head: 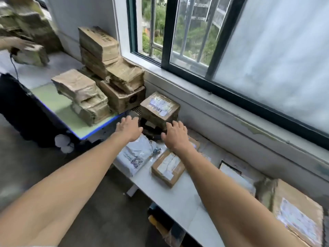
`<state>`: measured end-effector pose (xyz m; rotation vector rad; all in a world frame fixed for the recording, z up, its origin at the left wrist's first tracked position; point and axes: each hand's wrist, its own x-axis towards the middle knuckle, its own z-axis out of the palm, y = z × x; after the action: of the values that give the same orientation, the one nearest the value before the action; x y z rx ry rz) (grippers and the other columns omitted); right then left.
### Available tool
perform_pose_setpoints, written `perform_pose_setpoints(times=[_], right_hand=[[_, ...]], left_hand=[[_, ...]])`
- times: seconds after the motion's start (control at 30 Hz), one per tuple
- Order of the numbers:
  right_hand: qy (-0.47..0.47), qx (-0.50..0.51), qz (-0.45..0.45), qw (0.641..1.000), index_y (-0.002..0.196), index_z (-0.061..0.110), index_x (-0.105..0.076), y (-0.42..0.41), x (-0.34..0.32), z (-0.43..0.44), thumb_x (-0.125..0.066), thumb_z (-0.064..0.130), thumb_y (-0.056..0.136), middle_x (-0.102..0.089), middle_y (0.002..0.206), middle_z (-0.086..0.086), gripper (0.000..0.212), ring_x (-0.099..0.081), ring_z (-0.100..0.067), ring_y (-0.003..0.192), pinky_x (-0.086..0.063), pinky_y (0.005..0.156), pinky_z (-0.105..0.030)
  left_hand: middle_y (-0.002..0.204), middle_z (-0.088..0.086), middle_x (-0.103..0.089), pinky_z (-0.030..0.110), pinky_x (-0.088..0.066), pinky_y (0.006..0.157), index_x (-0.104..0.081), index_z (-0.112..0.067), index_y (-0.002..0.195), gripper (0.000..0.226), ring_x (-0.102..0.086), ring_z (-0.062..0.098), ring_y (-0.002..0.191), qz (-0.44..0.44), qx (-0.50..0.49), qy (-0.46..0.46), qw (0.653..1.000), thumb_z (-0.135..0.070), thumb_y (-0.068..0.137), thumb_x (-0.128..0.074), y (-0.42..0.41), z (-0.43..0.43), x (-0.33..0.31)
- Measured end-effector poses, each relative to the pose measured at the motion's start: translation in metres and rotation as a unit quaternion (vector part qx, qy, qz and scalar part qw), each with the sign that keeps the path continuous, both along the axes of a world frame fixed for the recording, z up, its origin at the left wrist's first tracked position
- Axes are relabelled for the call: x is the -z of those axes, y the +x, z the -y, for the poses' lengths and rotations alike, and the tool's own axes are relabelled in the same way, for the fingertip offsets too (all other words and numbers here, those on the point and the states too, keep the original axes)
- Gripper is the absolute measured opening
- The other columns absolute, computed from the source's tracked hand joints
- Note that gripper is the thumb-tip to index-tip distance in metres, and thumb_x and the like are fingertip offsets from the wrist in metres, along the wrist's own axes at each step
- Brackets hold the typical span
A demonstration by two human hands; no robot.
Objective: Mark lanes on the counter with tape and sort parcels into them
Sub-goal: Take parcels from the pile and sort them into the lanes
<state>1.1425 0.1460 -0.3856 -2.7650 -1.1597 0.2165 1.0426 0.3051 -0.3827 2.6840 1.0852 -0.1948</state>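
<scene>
since the small taped box [160, 106] sits mid-frame, stacked on a dark thing [149, 128] i can't identify, it looks like the next parcel to sort. left grip [129, 128] and right grip [175, 134] are both released, fingers spread, flanking it low down. can't tell if they're touching it yet. my guess is stiff cardboard, fairly light, with glossy tape on top that could be slick, so i'd squeeze the two side walls rather than the lid. its white shipping label is too blurry to read. same for the label on the flat box [168, 167] and the print on the white mailer bag [136, 155], both lying on the desk [178, 198] just below the hands. can't spot any tape lanes.
</scene>
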Motion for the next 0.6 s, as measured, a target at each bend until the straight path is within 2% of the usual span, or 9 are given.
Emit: perform_pose_setpoints(times=[0.3, 0.6], right_hand=[[-0.026, -0.033, -0.021, 0.999, 0.128, 0.013, -0.051, 0.015, 0.055, -0.061, -0.046, 0.037, 0.096, -0.05, 0.131, -0.012, 0.041, -0.037, -0.034, 0.129, -0.035, 0.107, -0.046], [-0.075, -0.037, -0.078, 0.993, 0.126, 0.012, -0.05, 0.012, 0.128, -0.107, -0.05, 0.033, 0.094, -0.046, 0.129, -0.011, 0.038, -0.039, -0.034, 0.124, -0.039, 0.101, -0.045]], left_hand=[[0.147, 0.015, -0.037, 0.047, -0.034, 0.105, -0.037, -0.017, 0.145, 0.055, -0.035, 0.034, 0.133, -0.031, -0.052, -0.05, 0.997, -0.043, 0.098, -0.044, -0.002, -0.054, 0.051], [0.148, 0.014, -0.035, 0.046, -0.033, 0.106, -0.038, -0.016, 0.145, 0.053, -0.032, 0.034, 0.135, -0.06, -0.045, -0.084, 0.994, -0.041, 0.099, -0.045, 0.015, -0.098, 0.108]])
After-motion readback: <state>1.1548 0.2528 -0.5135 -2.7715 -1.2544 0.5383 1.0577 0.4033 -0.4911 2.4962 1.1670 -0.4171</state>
